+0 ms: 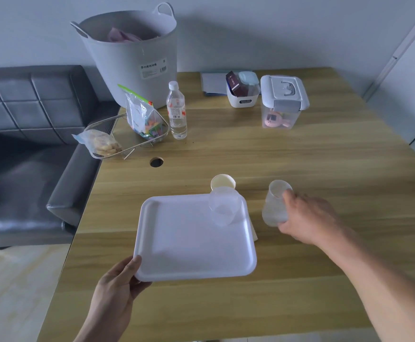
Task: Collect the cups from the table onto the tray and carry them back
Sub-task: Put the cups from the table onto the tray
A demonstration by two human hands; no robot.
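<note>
Left hand [117, 287] grips tray [191, 243] corner | right hand [310, 218] grasps cup [275, 206]

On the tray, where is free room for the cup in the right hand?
The tray is bare except its far right corner, where a clear cup stands. The middle and the whole left side are free, up to the left hand gripping the near left corner. The right hand holds the second cup.

The table [300, 156] is matt wood-grain laminate. The tray [189, 243] is smooth white plastic with a soft sheen. Two cups [274, 206] look frosted translucent plastic, the third cup [222, 181] paper. The basket [117, 134] is wire metal.
</note>
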